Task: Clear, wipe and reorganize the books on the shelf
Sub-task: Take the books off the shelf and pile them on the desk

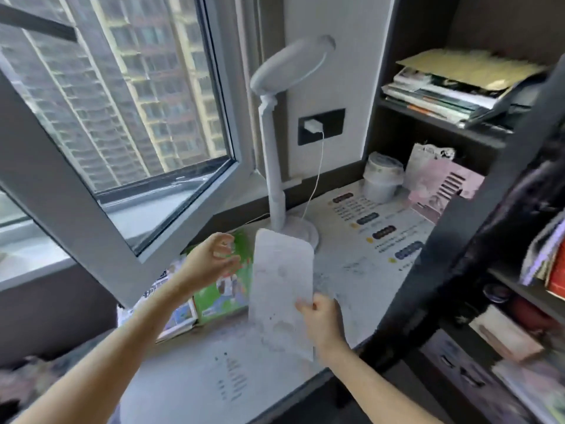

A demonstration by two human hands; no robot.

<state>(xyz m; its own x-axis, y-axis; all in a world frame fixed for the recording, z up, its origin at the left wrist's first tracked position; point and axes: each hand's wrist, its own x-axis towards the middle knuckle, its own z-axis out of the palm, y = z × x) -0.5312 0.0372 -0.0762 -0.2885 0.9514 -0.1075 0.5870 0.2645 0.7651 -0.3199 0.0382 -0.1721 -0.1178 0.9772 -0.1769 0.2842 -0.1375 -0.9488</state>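
Note:
My right hand (321, 321) pinches the right edge of a thin white sheet or booklet (281, 289) and holds it upright above the desk (351, 280). My left hand (211, 261) hovers just left of the sheet with fingers spread and loosely curved, holding nothing. Under it lies a green-covered book (226, 298) on a pile of other books (180, 316) at the desk's left edge. On the dark shelf unit at the right, a stack of books and magazines (443, 90) lies flat on the upper shelf, and more books (547, 264) stand lower down.
A white desk lamp (275, 166) stands right behind the sheet, its cable running to a wall socket (321, 127). An open window sash (91, 191) juts in over the desk's left. A white tub (382, 175) and pink paper (440, 185) sit at the back right.

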